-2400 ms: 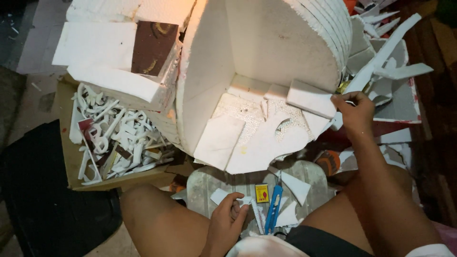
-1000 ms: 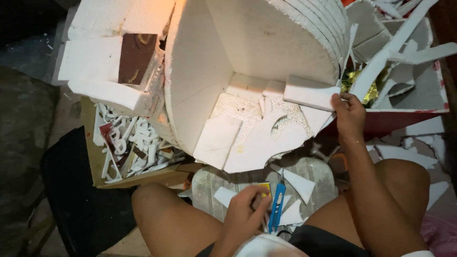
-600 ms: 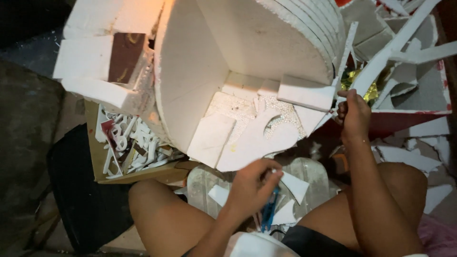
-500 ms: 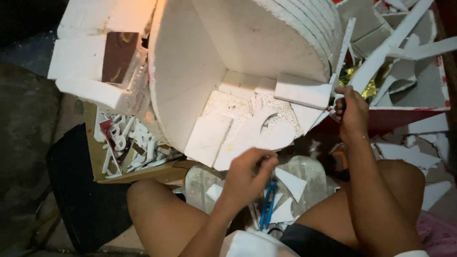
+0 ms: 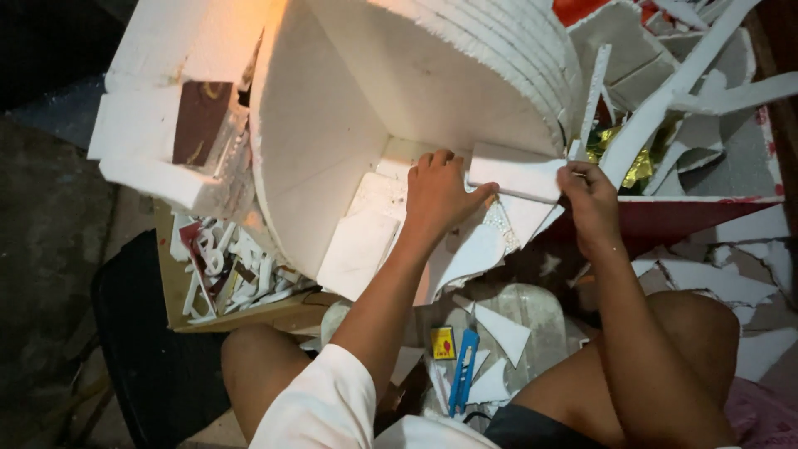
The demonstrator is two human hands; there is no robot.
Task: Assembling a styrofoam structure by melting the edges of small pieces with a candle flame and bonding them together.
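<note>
Both hands on foam block [image 5: 517, 172]: left hand [image 5: 438, 195] thumb pressed on its near-left corner, right hand [image 5: 588, 193] pinching its right end. Block sits under curved foam shell [image 5: 465, 75]. Blue cutter [image 5: 463, 372] lies below, near knees.

White foam block [image 5: 517, 172]: flat rectangular slab, lying roughly level against curved foam structure's [image 5: 432, 75] lower edge, gripped at both ends.
</note>
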